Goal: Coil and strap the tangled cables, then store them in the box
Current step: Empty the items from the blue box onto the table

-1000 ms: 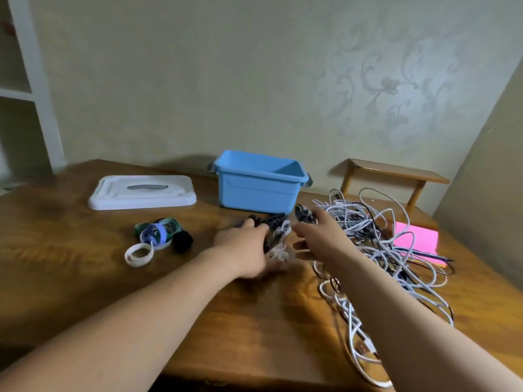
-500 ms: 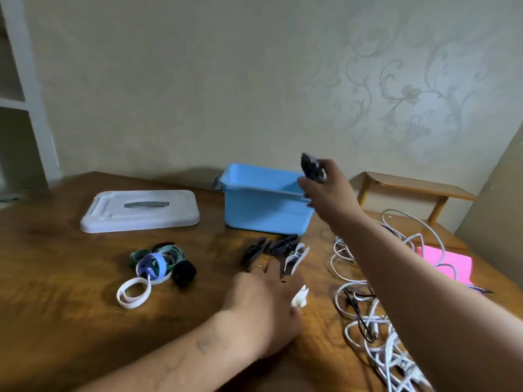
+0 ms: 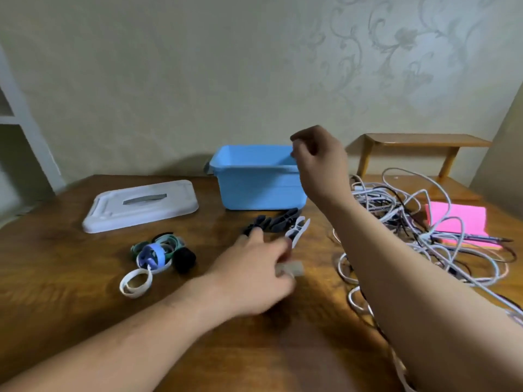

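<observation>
— Well, where does the blue plastic box (image 3: 260, 188) stand?
— It stands open near the far edge of the brown wooden tabletop (image 3: 70, 264), about in the middle. The flat white plastic lid (image 3: 141, 205) lies beside it, toward the far left corner.
— And the right hand (image 3: 319, 159)?
— It is raised above the right rim of the box, with the fingers curled downward. I see nothing in this grip, but the inner side is hidden, so I cannot tell if it holds something.
— What about the left hand (image 3: 254, 275)?
— It is low over the middle of the tabletop and it is blurred. A small whitish piece (image 3: 291, 268) is at its fingers. I cannot tell whether the grip pinches this piece or only touches it. One finger reaches toward the heap of dark grey clips (image 3: 271, 222), which lies just in front of the box. A white clip (image 3: 297, 230) is at the right end of the heap.
— Where are the cables?
— The tangle of white and dark cables (image 3: 424, 222) lies loose and uncoiled along the right edge of the tabletop, outside the box. The right forearm crosses above it. Some cables run over a pink paper pad (image 3: 458, 219) near that edge.
— And the straps?
— The bundle of green, blue and white strap loops (image 3: 154, 253) lies toward the left edge, with a black roll (image 3: 184, 260) touching it.
</observation>
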Available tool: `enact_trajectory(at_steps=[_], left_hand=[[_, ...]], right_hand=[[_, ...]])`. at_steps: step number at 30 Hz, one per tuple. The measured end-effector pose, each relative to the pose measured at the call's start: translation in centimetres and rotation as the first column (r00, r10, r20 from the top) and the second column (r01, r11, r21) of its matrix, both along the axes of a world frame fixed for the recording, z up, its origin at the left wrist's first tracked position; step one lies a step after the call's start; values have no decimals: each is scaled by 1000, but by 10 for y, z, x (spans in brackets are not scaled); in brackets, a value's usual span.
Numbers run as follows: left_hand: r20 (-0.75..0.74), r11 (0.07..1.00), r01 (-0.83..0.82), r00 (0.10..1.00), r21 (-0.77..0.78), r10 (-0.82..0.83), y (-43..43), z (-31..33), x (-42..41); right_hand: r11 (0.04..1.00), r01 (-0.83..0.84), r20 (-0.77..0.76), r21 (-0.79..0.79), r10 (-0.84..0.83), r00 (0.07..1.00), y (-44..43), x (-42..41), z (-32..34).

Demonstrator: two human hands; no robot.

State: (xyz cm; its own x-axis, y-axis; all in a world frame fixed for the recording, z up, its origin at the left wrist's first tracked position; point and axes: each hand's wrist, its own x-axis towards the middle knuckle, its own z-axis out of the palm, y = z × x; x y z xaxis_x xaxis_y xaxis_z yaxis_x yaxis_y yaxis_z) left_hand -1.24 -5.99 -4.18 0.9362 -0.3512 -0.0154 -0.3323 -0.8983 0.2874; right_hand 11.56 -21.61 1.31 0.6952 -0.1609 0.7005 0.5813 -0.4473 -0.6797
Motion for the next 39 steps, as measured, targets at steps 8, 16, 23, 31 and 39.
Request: enact_trajectory(at_steps=[8,16,23,31,39], left_hand=[[366,898,-150,876,-413,315,35,119,132],[246,948,-315,924,53,293,17,111,195],[540,930,-93,792,-356,286,16,67,128],[222,944,-296,920,-148,324,15,-26,99],[6,768,-372,898,-522,440,28,-34,105]], right_hand=[[935,-24,-233,-353,-64,970,-15,-2,-59],[685,-247,-513,-685,-214,831,-16,0,-71],[670,-275,-529,-689,-206,823,-16,1,-71],[583,-244,-483,-775,-298,824,-10,-9,-73],[912,-251,-622,-325,-6,783,-2,-11,-68]])
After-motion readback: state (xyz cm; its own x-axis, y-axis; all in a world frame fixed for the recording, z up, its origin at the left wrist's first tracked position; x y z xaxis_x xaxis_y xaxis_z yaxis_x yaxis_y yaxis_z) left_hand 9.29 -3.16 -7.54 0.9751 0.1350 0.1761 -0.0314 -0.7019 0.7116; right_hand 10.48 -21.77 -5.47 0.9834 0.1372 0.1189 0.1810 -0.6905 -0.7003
